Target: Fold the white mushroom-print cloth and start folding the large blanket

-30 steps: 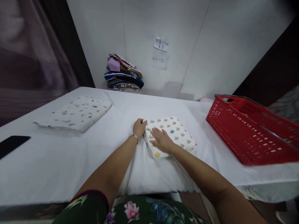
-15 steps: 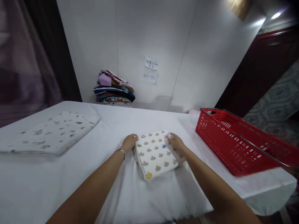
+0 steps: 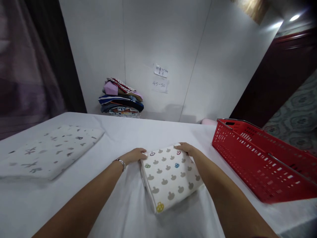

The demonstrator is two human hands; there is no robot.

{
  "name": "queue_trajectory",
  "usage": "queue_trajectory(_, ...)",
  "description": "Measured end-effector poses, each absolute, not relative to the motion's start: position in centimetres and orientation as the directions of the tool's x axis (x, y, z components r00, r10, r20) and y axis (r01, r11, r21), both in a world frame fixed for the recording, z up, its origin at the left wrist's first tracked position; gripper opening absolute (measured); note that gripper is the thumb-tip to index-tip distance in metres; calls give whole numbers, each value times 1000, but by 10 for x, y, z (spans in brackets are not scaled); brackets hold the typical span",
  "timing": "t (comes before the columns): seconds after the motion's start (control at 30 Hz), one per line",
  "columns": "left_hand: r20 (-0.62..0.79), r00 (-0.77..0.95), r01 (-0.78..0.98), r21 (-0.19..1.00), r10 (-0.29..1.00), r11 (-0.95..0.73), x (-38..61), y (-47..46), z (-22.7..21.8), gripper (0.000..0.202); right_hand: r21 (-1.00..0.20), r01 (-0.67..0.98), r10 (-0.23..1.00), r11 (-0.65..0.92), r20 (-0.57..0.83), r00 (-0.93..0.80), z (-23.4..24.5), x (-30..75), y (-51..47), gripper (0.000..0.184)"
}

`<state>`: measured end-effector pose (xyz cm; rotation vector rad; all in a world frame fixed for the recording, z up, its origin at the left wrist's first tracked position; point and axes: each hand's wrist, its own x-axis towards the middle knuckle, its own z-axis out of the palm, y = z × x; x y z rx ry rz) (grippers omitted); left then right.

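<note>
A folded white cloth with small coloured prints [image 3: 168, 177] is tilted up off the white table [image 3: 123, 205], its near corner lower. My left hand [image 3: 135, 155], a bracelet on its wrist, grips the cloth's far left corner with closed fingers. Over at the far right corner, my right hand [image 3: 187, 148] holds the edge, fingers curled over it.
A second folded patterned cloth [image 3: 49, 153] lies on the table at the left. A red plastic basket [image 3: 262, 162] stands at the right. A stack of folded clothes [image 3: 121, 99] sits against the white wall, below two paper notes [image 3: 160, 77].
My right hand moved from lying flat on top of the cloth to its far right corner. Both hands have lifted the cloth's far edge and drawn it closer.
</note>
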<state>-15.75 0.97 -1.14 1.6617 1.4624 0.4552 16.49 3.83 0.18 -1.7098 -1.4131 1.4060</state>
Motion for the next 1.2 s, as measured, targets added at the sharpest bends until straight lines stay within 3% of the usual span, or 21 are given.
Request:
queue_trajectory(0.2,-394,331,665,742,857,85,-150,11,4,42,-955,212,934,-208,-259,-247,37,163,22,82)
queue_trajectory(0.3,-428,389,684,728,816,56,-150,1,13,28,-949,291,928,-119,-211,-309,62,162,9,87)
queue_trajectory(0.43,-331,390,671,741,859,-19,-155,-18,22,22,-878,477,925,32,-155,-348,92,158,-5,87)
queue_trajectory(0.53,-208,410,670,729,888,-139,-160,-26,42,20,-773,621,939,127,-107,-326,117,156,-10,85)
queue_trajectory(0.6,-100,402,720,648,910,-247,-164,-27,70,20,-733,651,943,196,-42,-331,138,156,-12,83)
queue_trajectory(0.73,258,318,852,345,912,-395,-168,-29,149,34,-659,618,902,429,277,-331,182,159,-17,76)
queue_trajectory(0.87,631,324,885,61,705,-461,-166,-42,188,41,-367,695,716,619,628,-306,189,160,-28,71)
queue_trajectory(0.93,697,367,875,-34,615,-484,-165,-55,170,44,-215,749,647,627,679,-347,163,160,-35,68)
queue_trajectory(1.0,671,434,853,-91,601,-514,-164,-70,127,47,-125,786,639,606,665,-387,118,161,-44,63)
queue_trajectory(1.2,417,613,768,-115,671,-630,-165,-125,-15,49,-67,754,695,654,447,-563,-31,165,-90,42)
